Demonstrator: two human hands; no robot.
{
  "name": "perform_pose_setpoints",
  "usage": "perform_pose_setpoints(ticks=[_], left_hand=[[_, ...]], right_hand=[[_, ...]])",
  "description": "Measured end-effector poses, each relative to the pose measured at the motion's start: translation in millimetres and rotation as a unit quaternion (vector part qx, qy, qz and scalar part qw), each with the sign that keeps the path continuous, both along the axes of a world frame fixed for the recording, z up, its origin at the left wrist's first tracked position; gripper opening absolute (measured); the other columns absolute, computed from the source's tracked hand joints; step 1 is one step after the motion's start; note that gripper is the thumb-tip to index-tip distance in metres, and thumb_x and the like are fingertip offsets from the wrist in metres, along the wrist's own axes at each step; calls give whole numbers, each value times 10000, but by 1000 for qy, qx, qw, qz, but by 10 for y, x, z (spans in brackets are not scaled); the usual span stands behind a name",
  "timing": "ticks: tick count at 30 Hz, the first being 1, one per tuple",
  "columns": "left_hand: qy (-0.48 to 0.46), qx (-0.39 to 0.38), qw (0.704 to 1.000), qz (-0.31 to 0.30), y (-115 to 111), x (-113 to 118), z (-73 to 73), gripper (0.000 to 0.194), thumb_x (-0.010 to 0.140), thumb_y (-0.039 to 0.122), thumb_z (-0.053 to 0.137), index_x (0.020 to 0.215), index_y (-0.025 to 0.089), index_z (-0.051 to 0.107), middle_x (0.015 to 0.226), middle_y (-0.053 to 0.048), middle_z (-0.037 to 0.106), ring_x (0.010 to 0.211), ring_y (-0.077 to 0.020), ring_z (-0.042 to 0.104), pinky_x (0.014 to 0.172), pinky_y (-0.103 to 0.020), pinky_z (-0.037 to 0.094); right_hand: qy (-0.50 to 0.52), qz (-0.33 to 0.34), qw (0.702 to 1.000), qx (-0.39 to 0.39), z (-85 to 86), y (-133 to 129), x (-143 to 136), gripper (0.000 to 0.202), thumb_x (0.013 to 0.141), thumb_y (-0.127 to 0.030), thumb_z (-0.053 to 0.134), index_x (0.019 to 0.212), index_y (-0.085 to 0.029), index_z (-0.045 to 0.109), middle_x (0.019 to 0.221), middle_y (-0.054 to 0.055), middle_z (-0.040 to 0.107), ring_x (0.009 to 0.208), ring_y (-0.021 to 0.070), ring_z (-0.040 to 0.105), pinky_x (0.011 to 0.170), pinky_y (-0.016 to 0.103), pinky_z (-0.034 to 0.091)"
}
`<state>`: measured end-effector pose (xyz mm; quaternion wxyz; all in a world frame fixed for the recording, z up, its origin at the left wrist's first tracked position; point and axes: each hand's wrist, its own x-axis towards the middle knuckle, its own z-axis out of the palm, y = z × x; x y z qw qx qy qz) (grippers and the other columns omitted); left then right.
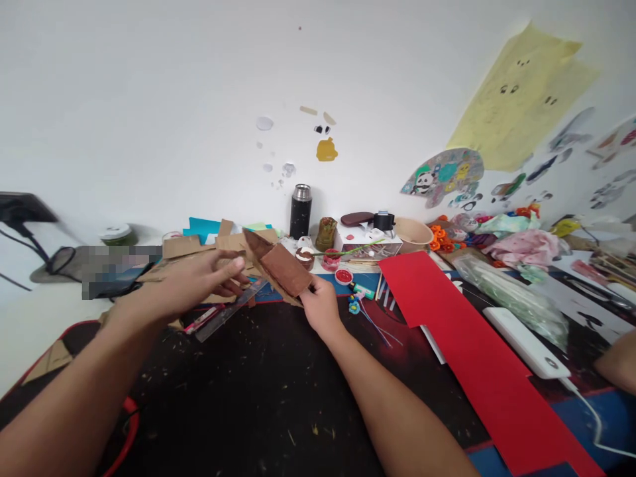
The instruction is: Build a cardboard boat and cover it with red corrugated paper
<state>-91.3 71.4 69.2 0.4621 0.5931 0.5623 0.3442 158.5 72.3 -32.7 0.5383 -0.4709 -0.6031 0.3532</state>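
Observation:
My right hand (324, 309) grips a brown-painted cardboard piece (288, 270) by its right end and holds it tilted above the dark mat. My left hand (218, 275) is just left of that piece, fingers stretched out and apart, with nothing in it. A clear ruler (231, 310) and a pink cutter knife (203, 319) lie on the mat below the left hand. Behind the piece stand a small jar of brown paint (305, 260) and a pot of red paint (331, 260). A red lid (344, 276) sits beside them.
Cardboard scraps (181, 247) are heaped behind my left hand. A black thermos (301, 213) stands against the wall. To the right lie a long red sheet (462, 351), a white power strip (525, 342) and a plastic-wrapped bundle (514, 298). Another person's arm (619, 361) shows at the right edge.

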Motion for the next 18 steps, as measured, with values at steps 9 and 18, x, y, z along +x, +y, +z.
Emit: perform_pose_setpoints(ticks=[9, 18], left_hand=[[-181, -30, 983, 31, -225, 575, -149, 702, 758, 657, 936, 1301, 278, 702, 1363, -126, 804, 1270, -379, 766, 916, -465, 693], [-238, -13, 967, 94, -52, 341, -161, 633, 767, 557, 943, 1270, 248, 714, 1307, -81, 806, 1132, -281, 764, 816, -317, 629]], right_hand=[[-113, 30, 991, 59, 72, -210, -106, 296, 996, -241, 651, 1222, -238, 842, 1236, 105, 869, 1139, 327, 806, 991, 409, 589], [-49, 158, 986, -36, 59, -248, -152, 502, 1032, -404, 723, 1520, -282, 708, 1255, 81, 838, 939, 252, 784, 834, 373, 645]])
